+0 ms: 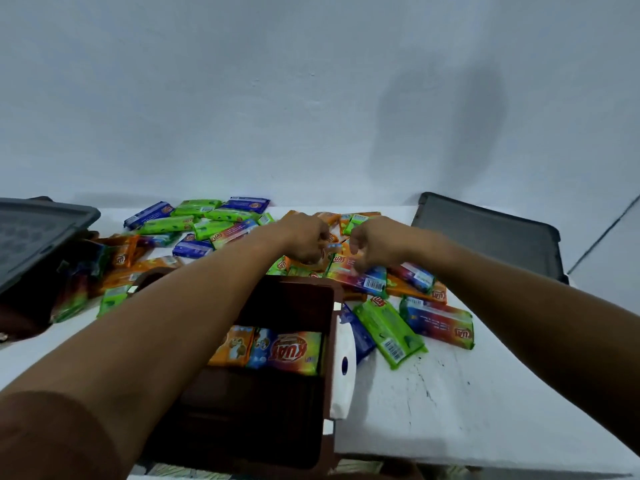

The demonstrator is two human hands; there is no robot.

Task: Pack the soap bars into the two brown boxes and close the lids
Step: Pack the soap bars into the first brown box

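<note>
The open brown box [291, 303] sits just on the near side of both hands, below the wrists. It holds a row of three upright soap bars: an orange one [231, 345], a blue one [261, 348] and a rainbow-wrapped one marked KUAT [295, 351]. A white latch [343, 370] hangs on the wall under the right forearm.

The second brown box [17, 320] is well out to the left of the left hand [304, 237]. It is cut by the frame edge and half covered by a tilted grey lid [38, 233], with several wrapped bars [81, 271] showing at its mouth. Another grey lid [491, 237] leans far to the right of the right hand [375, 239].

Both hands are over the loose pile of soap bars [207, 223] on the white table [450, 393], beyond the near box. The left hand's fingers are curled down among orange bars. The blur hides whether they pinch one, so I cannot tell its grip. The right hand's fingers curl onto the far edge of a rainbow-wrapped bar [363, 277], and I cannot tell whether they close round it. A green bar [388, 330] lies nearer the camera, below the right wrist.

The left forearm hides the near box's left half.
</note>
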